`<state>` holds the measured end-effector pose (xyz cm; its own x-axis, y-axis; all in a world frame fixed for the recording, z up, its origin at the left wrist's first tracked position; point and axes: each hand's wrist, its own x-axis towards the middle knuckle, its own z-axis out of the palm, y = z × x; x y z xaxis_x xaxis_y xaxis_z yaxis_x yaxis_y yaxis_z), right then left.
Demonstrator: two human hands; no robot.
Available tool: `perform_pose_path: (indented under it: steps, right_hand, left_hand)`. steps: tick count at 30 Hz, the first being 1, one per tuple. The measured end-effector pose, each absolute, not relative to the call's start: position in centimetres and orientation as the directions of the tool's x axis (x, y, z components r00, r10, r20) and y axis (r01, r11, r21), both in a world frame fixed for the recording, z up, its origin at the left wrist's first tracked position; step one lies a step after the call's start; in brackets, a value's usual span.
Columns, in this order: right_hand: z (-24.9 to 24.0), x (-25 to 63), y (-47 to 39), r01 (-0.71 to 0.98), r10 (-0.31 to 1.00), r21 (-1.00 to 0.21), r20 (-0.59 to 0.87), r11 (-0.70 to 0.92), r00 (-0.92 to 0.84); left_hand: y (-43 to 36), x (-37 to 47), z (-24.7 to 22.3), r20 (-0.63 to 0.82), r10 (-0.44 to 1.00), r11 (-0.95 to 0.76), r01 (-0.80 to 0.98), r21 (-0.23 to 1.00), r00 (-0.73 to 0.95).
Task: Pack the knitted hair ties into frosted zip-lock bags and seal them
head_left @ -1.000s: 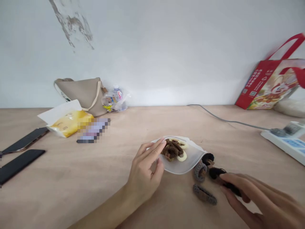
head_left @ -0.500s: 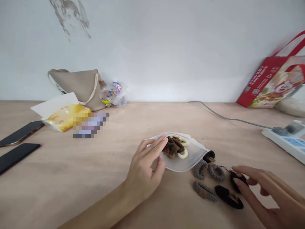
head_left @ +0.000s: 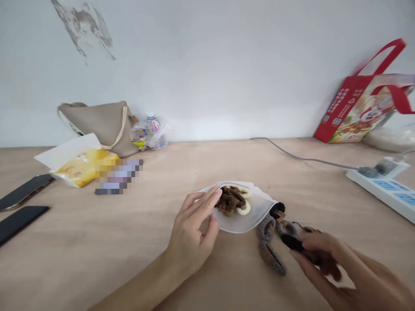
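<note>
A frosted pouch [head_left: 251, 216] lies on the table with brown hair ties [head_left: 231, 201] and a cream hair tie [head_left: 244, 208] inside it. My left hand [head_left: 194, 222] rests on the pouch's left side, fingers stretched flat over it and thumb apart. My right hand [head_left: 337, 263] pinches a black hair tie [head_left: 291, 242], partly hidden by the fingers. Near it, by the pouch's right edge, lie another black hair tie [head_left: 278, 209] and several grey ones, among them a grey hair tie [head_left: 272, 259] in front. Motion blurs the right fingers somewhat.
At the back left are a beige bag [head_left: 100, 123], a clear plastic bag [head_left: 151, 131] with a bottle, and a yellow packet [head_left: 86, 166]. Phones [head_left: 22, 220] lie at the left. A red carrier bag [head_left: 353, 108] and a power strip [head_left: 382, 185] with a grey cable [head_left: 298, 156] are at the right.
My right hand has moved left along the table and closed on a black hair tie. The left hand stays on the pouch. The view has shifted slightly.
</note>
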<state>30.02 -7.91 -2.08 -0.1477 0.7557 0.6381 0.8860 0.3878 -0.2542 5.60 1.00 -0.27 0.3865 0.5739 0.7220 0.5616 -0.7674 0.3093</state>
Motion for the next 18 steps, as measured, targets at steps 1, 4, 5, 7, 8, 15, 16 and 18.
perform_pose_path:
  steps: [1,4,5,7,8,15,16,18]
  right_hand:
    - [-1.1,29.3,-7.1,0.87,0.737,-0.255,0.655,0.422,-0.167]
    - [0.9,27.7,-5.2,0.812,0.688,-0.238,0.68,0.533,-0.253]
    - [1.1,27.6,-4.9,0.803,0.693,-0.243,0.671,0.544,-0.266]
    - [0.6,28.4,-5.1,0.82,0.739,-0.277,0.629,0.502,-0.24]
    - [0.1,29.2,-5.5,0.847,0.768,-0.29,0.61,0.446,-0.196]
    - [-4.8,35.5,-8.5,0.984,0.911,-0.133,0.409,0.122,-0.057]
    - [-5.2,35.7,-8.6,0.983,0.916,-0.138,0.397,0.12,-0.056]
    - [-5.9,35.9,-8.7,0.984,0.924,-0.155,0.38,0.092,-0.026]
  left_hand:
    - [1.0,5.6,-0.2,0.72,0.576,-0.766,0.564,0.309,0.388]
    - [1.0,5.4,-0.2,0.718,0.575,-0.765,0.569,0.301,0.393]
    - [1.0,5.3,-0.2,0.718,0.573,-0.766,0.569,0.299,0.395]
    - [1.0,5.3,-0.3,0.719,0.571,-0.769,0.564,0.3,0.396]
    - [1.0,5.3,-0.3,0.72,0.571,-0.77,0.562,0.303,0.394]
    - [0.9,5.6,-0.2,0.723,0.581,-0.765,0.553,0.329,0.373]
    - [0.9,5.6,-0.2,0.724,0.581,-0.764,0.554,0.33,0.37]
    - [0.9,5.6,-0.2,0.729,0.579,-0.765,0.554,0.33,0.366]
